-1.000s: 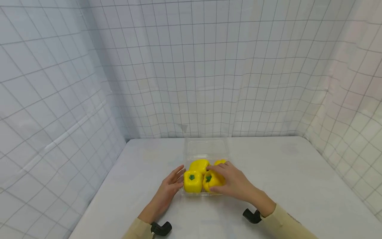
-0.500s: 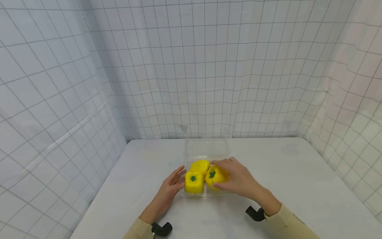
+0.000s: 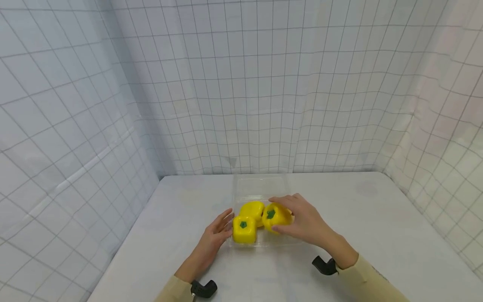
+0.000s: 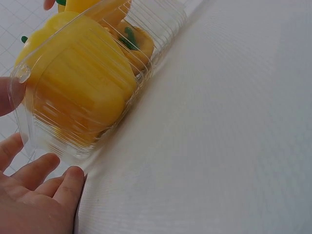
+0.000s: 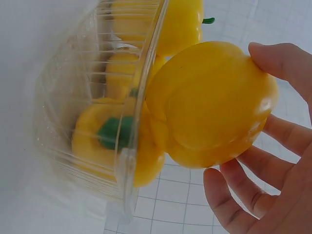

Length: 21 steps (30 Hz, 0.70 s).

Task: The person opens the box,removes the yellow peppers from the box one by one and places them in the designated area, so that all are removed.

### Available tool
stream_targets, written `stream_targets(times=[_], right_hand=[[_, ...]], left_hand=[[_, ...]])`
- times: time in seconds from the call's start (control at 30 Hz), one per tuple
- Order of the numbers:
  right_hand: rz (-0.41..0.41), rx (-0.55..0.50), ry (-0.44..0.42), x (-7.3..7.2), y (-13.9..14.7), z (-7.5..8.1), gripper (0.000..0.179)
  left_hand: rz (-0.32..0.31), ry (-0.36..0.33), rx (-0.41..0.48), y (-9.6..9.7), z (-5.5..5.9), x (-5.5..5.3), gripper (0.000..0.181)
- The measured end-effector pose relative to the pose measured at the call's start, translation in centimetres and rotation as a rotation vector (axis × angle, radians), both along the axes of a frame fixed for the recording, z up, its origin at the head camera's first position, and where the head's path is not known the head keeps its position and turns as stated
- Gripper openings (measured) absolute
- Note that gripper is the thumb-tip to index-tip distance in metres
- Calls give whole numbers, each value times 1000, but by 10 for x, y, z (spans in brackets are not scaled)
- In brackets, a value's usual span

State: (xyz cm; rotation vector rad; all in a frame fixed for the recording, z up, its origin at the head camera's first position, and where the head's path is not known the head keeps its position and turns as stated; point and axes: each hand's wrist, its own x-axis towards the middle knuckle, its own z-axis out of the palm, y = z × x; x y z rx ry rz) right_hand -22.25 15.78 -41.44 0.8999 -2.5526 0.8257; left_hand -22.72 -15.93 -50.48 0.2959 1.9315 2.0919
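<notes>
My right hand (image 3: pixel 305 220) grips a yellow bell pepper (image 3: pixel 277 216) with a green stem, thumb on one side and fingers on the other. It hangs over the right half of a clear plastic box (image 3: pixel 268 244), above the rim in the right wrist view. Inside the box, one yellow pepper (image 3: pixel 244 235) stands front left and another (image 3: pixel 251 209) lies behind it. A further pepper (image 5: pixel 92 146) shows through the box wall in the right wrist view; the held one hides it from the head. My left hand (image 3: pixel 212 239) rests its loosely spread fingers against the box's left end.
The box's clear lid (image 3: pixel 261 184) is folded back toward the rear of the white table (image 3: pixel 181 201). White grid-patterned curtains (image 3: pixel 245 84) close off the back and both sides. A black wrist mount (image 3: pixel 203 289) sits on each forearm.
My right hand has raised the front-right pepper out of its spot, shifting it a little right and back. The left hand and the other visible peppers hold their places.
</notes>
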Motion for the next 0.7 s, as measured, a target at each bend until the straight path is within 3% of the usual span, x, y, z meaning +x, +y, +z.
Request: stream_targets(times=[0.43, 0.7], right_hand=[[-2, -37, 35, -4, 9, 8, 68], [-46, -54, 61, -7, 20, 12, 70]], left_hand=[[-19, 9, -1, -1, 0, 1, 72], [-11, 0, -8, -1, -1, 0, 72]])
